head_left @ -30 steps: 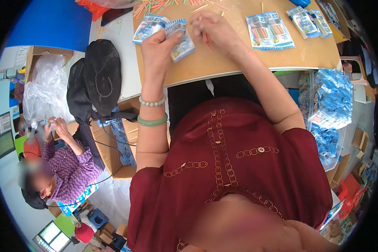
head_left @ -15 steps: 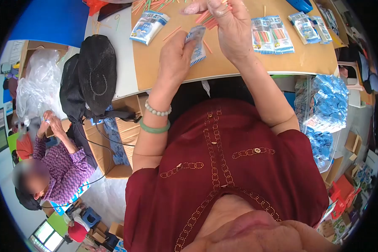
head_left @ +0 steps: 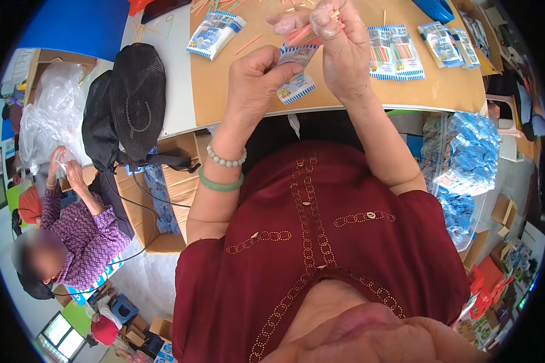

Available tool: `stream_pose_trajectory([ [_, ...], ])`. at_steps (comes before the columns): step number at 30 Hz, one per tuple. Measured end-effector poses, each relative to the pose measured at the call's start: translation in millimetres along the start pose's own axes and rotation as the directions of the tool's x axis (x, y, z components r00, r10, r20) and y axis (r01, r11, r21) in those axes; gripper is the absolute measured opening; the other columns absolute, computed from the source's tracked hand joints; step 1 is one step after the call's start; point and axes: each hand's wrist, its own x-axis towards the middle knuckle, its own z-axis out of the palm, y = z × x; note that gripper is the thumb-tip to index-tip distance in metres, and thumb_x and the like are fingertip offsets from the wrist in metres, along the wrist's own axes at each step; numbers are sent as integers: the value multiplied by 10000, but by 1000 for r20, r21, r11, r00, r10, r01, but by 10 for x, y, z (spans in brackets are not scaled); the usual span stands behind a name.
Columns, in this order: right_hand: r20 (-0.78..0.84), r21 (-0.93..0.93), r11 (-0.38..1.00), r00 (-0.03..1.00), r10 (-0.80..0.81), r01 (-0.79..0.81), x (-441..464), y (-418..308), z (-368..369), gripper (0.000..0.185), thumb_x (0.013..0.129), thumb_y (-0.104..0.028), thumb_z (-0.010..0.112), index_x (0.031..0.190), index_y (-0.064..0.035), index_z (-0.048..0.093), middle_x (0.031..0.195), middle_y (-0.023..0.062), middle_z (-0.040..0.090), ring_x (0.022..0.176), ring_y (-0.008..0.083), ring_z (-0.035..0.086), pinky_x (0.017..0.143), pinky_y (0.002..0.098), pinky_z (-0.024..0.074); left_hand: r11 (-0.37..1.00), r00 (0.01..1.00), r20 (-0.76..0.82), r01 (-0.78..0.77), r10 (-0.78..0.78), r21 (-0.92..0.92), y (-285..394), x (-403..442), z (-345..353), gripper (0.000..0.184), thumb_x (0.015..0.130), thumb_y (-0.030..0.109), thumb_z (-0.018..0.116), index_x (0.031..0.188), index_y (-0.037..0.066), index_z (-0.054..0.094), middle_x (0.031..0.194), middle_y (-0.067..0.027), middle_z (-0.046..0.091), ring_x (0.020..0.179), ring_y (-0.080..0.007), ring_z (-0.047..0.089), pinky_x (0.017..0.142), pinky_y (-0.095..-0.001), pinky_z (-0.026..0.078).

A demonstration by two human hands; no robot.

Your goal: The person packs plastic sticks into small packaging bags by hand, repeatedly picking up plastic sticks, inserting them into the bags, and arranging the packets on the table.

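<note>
A small blue-and-white plastic packet (head_left: 297,89) is pinched between the thumb and fingers of my left hand (head_left: 253,81). Its upper end faces my right hand (head_left: 346,57), which is closed on a bundle of thin coloured sticks (head_left: 301,37), mostly pink with some green and orange. The tips of the bundle meet the packet's upper edge; whether any are inside I cannot tell. Left of my hands lies a packet (head_left: 215,34). To the right, two packets (head_left: 396,53) show coloured sticks through clear windows. Loose sticks (head_left: 221,6) lie at the table's far side.
More packets (head_left: 440,43) lie at the right of the brown table board (head_left: 345,104). A black mesh bag (head_left: 138,91) rests on the left edge. Below right, a clear bin (head_left: 460,239) holds many blue-and-white wrappers. On the left another person (head_left: 85,242) handles clear plastic bags (head_left: 53,115).
My left hand has turned the packet and brought its upper end up to the sticks. My right hand has shifted slightly right and down, still holding the bundle.
</note>
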Motion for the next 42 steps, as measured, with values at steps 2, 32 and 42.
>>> stream_pose_trajectory([
  [2, 25, 6, 998, 998, -56, 56, -22, 10, -43, 233, 959, -269, 492, 927, -47, 425, 884, 151, 651, 744, 124, 601, 715, 262, 497, 998, 1000, -8, 16, -17, -56, -18, -4, 16, 120, 771, 53, 710, 724, -1, 613, 622, 41, 542, 591, -22, 451, 530, -206, 397],
  [32, 120, -251, 926, 941, 318, -281, -226, 102, -221, 161, 937, -215, 500, 972, -58, 513, 1119, 80, 609, 842, 58, 508, 734, 225, 419, 956, 994, -84, 47, -75, -289, -128, -99, -63, 156, 874, 125, 627, 960, 0, 665, 831, -9, 658, 728, -58, 576, 651, -217, 474],
  [42, 117, -381, 861, 906, 407, -338, -315, 205, -339, 120, 849, -117, 593, 931, -30, 600, 746, -27, 554, 668, 68, 460, 611, 217, 402, 907, 999, -46, -6, -14, -422, -12, -126, -92, 195, 904, 116, 584, 1043, -14, 628, 957, -22, 630, 857, -85, 587, 787, -240, 491],
])
